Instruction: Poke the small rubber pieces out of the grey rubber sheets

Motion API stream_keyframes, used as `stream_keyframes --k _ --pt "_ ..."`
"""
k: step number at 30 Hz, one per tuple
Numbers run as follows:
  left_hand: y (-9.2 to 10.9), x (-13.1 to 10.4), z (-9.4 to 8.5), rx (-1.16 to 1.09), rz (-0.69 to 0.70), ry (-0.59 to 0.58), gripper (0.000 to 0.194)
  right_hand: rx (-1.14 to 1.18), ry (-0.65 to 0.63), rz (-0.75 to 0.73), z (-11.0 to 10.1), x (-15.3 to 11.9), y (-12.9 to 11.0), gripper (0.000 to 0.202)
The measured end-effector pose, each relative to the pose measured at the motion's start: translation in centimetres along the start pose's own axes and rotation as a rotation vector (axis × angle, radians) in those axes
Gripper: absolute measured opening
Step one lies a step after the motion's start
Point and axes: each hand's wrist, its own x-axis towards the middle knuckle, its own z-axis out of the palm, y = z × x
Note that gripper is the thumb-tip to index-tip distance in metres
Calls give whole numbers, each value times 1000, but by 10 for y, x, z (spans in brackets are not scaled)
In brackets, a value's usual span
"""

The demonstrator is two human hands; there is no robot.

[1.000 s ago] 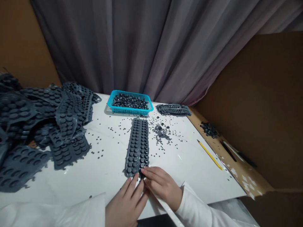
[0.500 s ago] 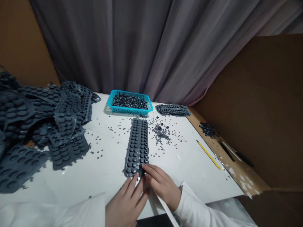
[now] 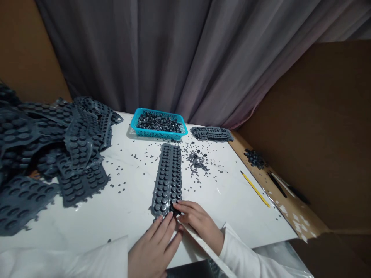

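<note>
A long dark-grey moulded rubber sheet (image 3: 165,181) with rows of round knobs lies lengthwise on the white table. My left hand (image 3: 158,245) rests at its near end, fingers stretched out and fingertips against the edge. Beside it, my right hand (image 3: 201,224) has its fingers curled onto the sheet's near right corner, thumb tucked below. Its fingertips hide the knobs there, and any small part between them is not visible. Several knobs along the right column show holes in their tops. Small dark discs (image 3: 197,161) are scattered around the sheet.
A turquoise basket (image 3: 185,130) of small dark rubber parts stands at the back. More knobbed sheets (image 3: 82,131) are heaped at left. A stack of perforated sheets (image 3: 213,133) lies back right. On the right are a yellow pencil (image 3: 255,189) and a pile of dark parts (image 3: 254,158).
My hands have shifted only slightly at the sheet's near corner, the left fingertips a little to the right. The sheet stays in nearly the same place.
</note>
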Motion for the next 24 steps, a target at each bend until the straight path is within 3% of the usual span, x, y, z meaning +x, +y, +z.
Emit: stream_keyframes --k 6,9,14,17,24 --pt "-1 1 -4 -97 -29 -82 66 -277 -19 -251 0 9 7 5" --pt "-3 2 -6 -126 -23 -90 67 -340 0 -283 -3 15 12 7" --pt "-5 4 -8 -128 0 -88 59 -188 120 -103 -10 17 14 12" --pt "-5 5 -8 -126 9 -82 59 -28 105 44 -10 11 12 8" --pt "-2 3 -6 -88 2 -61 63 6 48 52 -2 6 12 2"
